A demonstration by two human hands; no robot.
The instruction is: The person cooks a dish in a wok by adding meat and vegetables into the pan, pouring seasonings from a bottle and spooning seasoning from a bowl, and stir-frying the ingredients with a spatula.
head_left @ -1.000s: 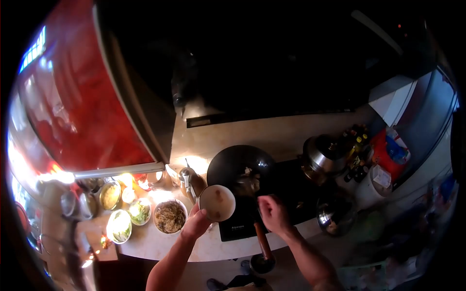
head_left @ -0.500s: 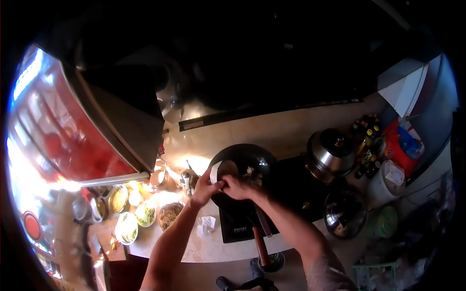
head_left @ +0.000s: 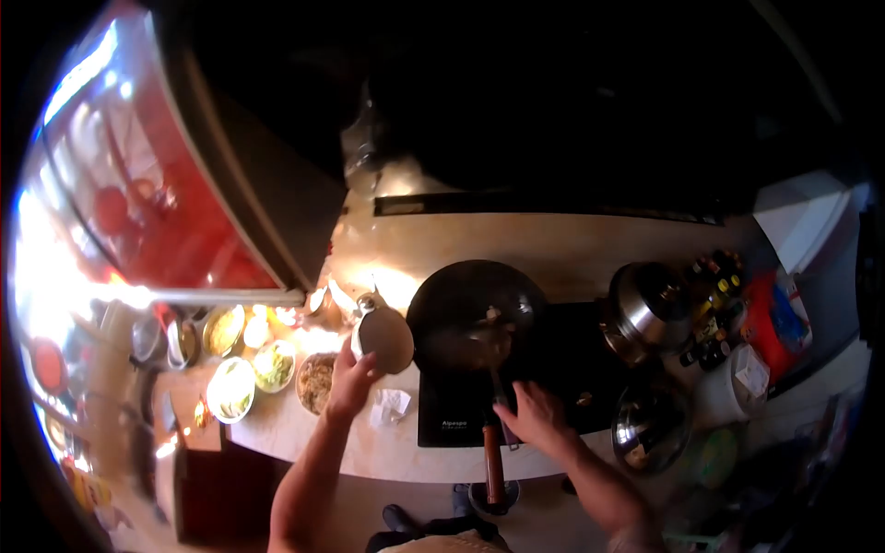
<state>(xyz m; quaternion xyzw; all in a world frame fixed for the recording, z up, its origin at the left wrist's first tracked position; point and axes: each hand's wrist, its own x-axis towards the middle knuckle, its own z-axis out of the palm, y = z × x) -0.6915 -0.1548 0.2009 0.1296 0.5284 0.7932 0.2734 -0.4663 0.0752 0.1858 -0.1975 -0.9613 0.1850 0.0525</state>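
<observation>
My left hand (head_left: 352,380) grips a white bowl (head_left: 387,341) by its near side, just left of the wok. The bowl's inside faces me and looks bare. My right hand (head_left: 537,417) is open, its fingers apart, beside the spatula handle (head_left: 505,419); whether the thumb touches it I cannot tell. The spatula lies in a dark wok (head_left: 452,295) with a few pale pieces of food (head_left: 493,315). Toward me points the wok's brown handle (head_left: 494,465).
Under the wok is a black cooktop (head_left: 452,410). A steel lidded pot (head_left: 650,309) and a glass lid (head_left: 651,429) stand right. Bowls of shredded food (head_left: 318,382) and greens (head_left: 274,367), a crumpled tissue (head_left: 391,406) and a cutting board (head_left: 203,438) lie left.
My left hand has carried the bowl left, away from over the wok. My right hand has let go of the bowl and moved down and right to the spatula handle.
</observation>
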